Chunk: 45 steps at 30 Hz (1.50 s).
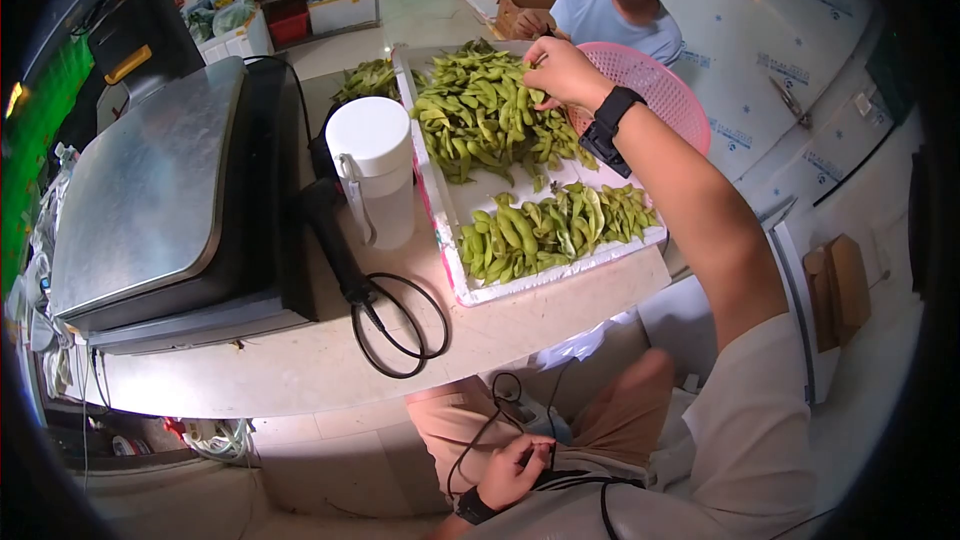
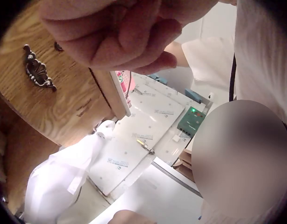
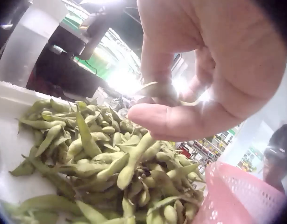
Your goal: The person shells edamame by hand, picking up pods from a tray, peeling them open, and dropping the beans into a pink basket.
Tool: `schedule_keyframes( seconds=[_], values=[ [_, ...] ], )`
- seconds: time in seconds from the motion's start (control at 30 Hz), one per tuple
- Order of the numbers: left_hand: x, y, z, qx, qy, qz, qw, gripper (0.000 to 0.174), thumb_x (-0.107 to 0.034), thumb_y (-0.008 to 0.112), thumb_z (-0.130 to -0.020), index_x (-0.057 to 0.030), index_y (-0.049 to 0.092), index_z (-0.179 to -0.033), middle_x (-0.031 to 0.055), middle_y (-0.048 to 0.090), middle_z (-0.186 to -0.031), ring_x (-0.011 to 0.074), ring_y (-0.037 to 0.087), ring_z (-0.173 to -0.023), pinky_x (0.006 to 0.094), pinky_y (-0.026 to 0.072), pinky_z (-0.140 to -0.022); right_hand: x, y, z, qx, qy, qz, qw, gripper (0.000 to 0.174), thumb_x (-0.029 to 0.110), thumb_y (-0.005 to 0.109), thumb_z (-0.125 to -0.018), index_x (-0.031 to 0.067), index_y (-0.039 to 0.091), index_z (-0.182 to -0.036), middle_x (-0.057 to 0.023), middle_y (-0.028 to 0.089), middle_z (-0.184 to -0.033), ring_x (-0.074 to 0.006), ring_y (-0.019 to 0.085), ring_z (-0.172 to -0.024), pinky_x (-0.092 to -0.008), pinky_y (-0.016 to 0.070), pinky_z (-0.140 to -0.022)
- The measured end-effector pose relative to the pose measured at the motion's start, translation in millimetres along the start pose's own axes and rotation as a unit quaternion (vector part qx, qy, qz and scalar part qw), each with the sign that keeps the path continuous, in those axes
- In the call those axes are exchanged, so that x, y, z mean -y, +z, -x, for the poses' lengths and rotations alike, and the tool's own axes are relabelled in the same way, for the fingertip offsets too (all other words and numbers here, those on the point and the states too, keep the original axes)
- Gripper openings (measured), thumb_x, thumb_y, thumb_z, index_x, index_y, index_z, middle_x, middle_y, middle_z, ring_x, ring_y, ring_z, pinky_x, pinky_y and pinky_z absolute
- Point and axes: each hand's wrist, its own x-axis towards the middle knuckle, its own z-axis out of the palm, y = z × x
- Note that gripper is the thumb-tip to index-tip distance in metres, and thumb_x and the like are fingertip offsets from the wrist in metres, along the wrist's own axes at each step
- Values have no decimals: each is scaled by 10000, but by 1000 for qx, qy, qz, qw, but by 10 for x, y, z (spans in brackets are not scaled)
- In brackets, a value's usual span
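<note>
Above the far right part of a white foam tray [image 1: 455, 275], the right hand [image 1: 568, 72] pinches a green pod [image 3: 158, 91] between thumb and fingers. Loose pods [image 1: 470, 110] are heaped under it, and a second group of pods [image 1: 550, 230] lies along the tray's near side. Beside the right hand stands a pink perforated basket [image 1: 660, 90]. The left hand [image 1: 508, 475] rests in the lap, fingers loosely curled, with no held thing visible; its fingers [image 2: 148, 37] fill the top of the left wrist view.
Left of the tray stand a white-lidded bottle [image 1: 370, 140], a black handheld device [image 1: 335, 240] with a coiled cable, and a metal-topped scale [image 1: 150, 190]. Another person [image 1: 620, 15] sits behind the basket. Thin cables cross the lap. A wooden drawer front [image 2: 54, 88] shows in the left wrist view.
</note>
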Motion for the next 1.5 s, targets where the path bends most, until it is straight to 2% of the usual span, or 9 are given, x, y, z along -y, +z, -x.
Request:
schedule_keyframes(
  seconds=[0.33, 0.63, 0.83, 1.0, 1.17, 1.27, 1.4, 1.47, 1.5],
  values=[
    [11, 6, 19, -7, -11, -7, 1000, 196, -26, 545, -871, -20, 601, -1058, 64, 629, -790, 92, 618, -712, 228, 489, -656, -51, -125, -2, -56, -19, -59, 997, 420, 65, 646, -736, 4, 482, -1117, -112, 535, -916, -220, 602, -750, -323, 578, -532],
    [21, 8, 45, 1, -2, -7, 1000, 181, -69, 480, -929, 21, 563, -1062, 21, 575, -729, 72, 542, -684, 222, 460, -647, 109, -442, 355, 10, -12, -201, 979, 191, 77, 604, -826, 28, 540, -999, -52, 556, -867, -121, 566, -713, -266, 552, -572],
    [-222, -37, -125, -47, 10, 156, 987, 188, -93, 494, -938, -3, 526, -1101, 13, 566, -768, 68, 529, -695, 210, 446, -636, 452, -672, 1096, 45, -16, -225, 973, 162, 100, 578, -867, 44, 538, -1013, -24, 574, -846, -96, 571, -670, -251, 503, -610],
    [-621, 0, -471, -101, 162, 222, 956, 335, -67, 506, -910, 18, 441, -1227, 136, 560, -1133, 197, 539, -1034, 313, 417, -900, 669, -703, 2001, 204, 0, -225, 953, 157, 65, 587, -867, 35, 539, -1014, -29, 567, -862, -91, 575, -682, -218, 495, -591],
    [-993, 252, -795, 2, 189, 403, 895, 644, -444, 357, -935, 37, 312, -1362, 183, 349, -1413, 274, 356, -1301, 375, 260, -1075, 575, -413, 2864, 347, 44, -303, 887, 173, 16, 567, -866, 7, 518, -1032, -54, 568, -947, -87, 567, -743, -227, 499, -620],
    [-925, 456, -734, 87, 103, 519, 844, 662, -522, 302, -934, 4, 383, -1329, 133, 490, -1275, 231, 497, -1128, 361, 395, -932, 397, -246, 3196, 363, 46, -309, 878, 153, 12, 568, -862, 1, 514, -1005, -44, 571, -930, -81, 565, -734, -222, 483, -608],
    [-914, 919, -564, -38, -1, 584, 811, 554, -533, 351, -920, -65, 511, -1169, 97, 563, -1134, 232, 559, -1010, 371, 462, -827, 35, -91, 3522, 341, -8, -262, 903, 199, 46, 578, -845, 5, 538, -1036, -33, 578, -947, -69, 558, -804, -238, 492, -668],
    [-756, 989, -524, 17, 29, 594, 804, 544, -531, 361, -919, -59, 517, -1140, 83, 572, -1102, 206, 560, -1001, 354, 456, -824, -9, -85, 3697, 290, -3, -164, 943, 237, 53, 594, -828, 5, 541, -1054, -43, 588, -912, -62, 562, -774, -234, 486, -688],
    [-715, 1035, -489, 72, 60, 605, 791, 535, -528, 372, -919, -53, 523, -1112, 69, 580, -1070, 180, 561, -992, 338, 449, -820, -3, -92, 3809, 238, -66, -92, 965, 290, 74, 617, -799, 5, 543, -1072, -87, 591, -939, -132, 594, -803, -268, 489, -726]
  ],
)
